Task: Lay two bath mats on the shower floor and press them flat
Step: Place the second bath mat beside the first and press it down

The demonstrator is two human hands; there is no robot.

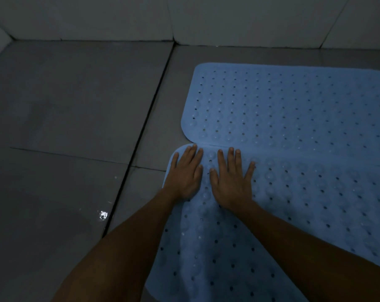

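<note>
Two light blue rubber bath mats dotted with small holes lie side by side on the grey tiled floor. The far mat (293,105) lies flat by the back wall. The near mat (304,203) touches it along a seam and slightly overlaps it. My left hand (185,174) lies palm down with straight fingers on the near mat's far left corner. My right hand (231,180) presses flat beside it, fingers spread, fingertips almost at the seam. Both forearms reach in from the bottom of the view.
Grey floor tiles (65,105) with dark grout lines spread to the left. A small bright glint (103,215) sits on the floor near the long grout line. Pale wall tiles (119,16) rise at the back.
</note>
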